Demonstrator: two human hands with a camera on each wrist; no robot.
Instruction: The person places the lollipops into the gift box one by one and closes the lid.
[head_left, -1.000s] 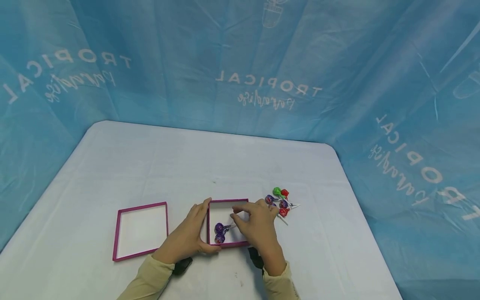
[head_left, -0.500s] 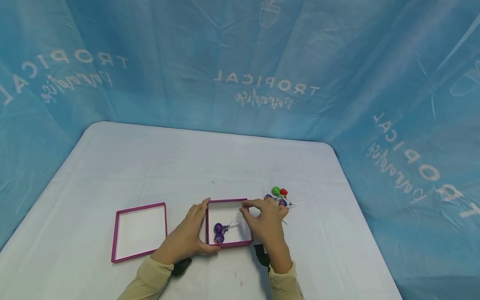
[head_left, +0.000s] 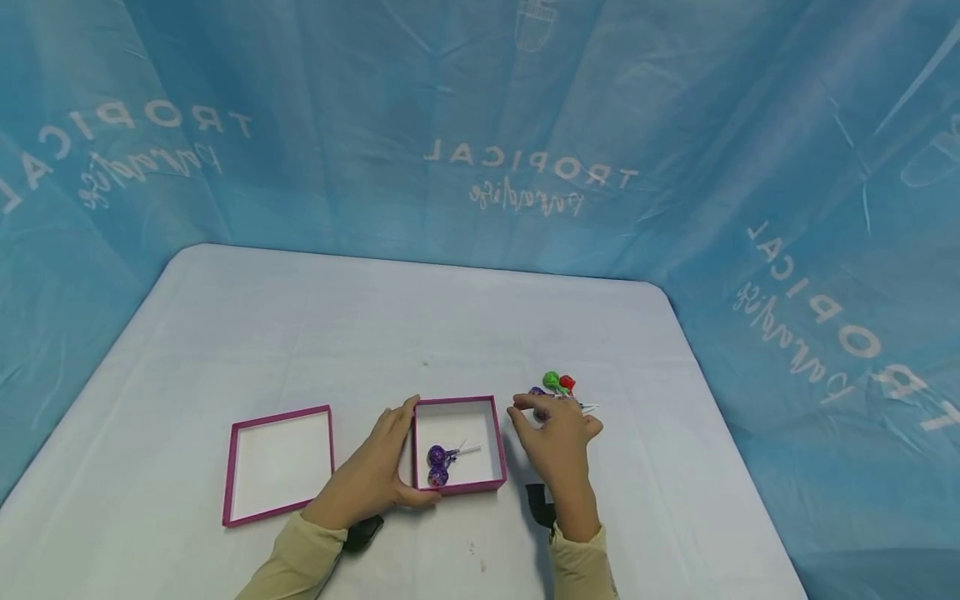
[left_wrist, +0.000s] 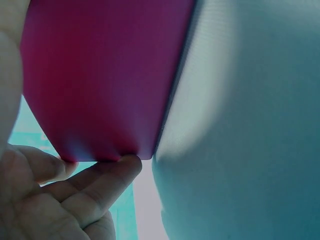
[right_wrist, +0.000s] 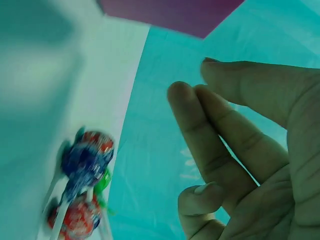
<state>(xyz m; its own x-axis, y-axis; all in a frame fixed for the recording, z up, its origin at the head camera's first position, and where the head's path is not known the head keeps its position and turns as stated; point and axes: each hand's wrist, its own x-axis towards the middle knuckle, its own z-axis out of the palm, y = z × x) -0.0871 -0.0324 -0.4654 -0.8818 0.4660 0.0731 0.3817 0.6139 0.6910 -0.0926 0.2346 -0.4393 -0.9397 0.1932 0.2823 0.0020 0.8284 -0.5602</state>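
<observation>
My left hand [head_left: 375, 471] grips the left side of a shallow white box [head_left: 461, 425] with magenta walls. In the left wrist view its fingertips bend over the far end of the magenta wall [left_wrist: 105, 75]. Two purple-wrapped lollipops [head_left: 438, 476] lie inside, in the box's near left part, sticks pointing right. My right hand [head_left: 558, 442] is just right of the box, thumb and fingertips apart. The right wrist view shows nothing between those fingers. Beside it lies a pile of lollipops, with a green one [head_left: 551, 380], a red one [head_left: 567, 382] and a blue one [right_wrist: 87, 162]; the hand partly hides them.
A second shallow magenta-edged tray [head_left: 281, 467], of similar size, lies on the left of the white-covered table [head_left: 420, 325]. Blue printed sheeting [head_left: 375, 125] hangs behind the table and along its sides.
My right hand has moved right, from over the box to beside the lollipop pile, leaving a stick lying in the box. The left hand has kept its grip on the box.
</observation>
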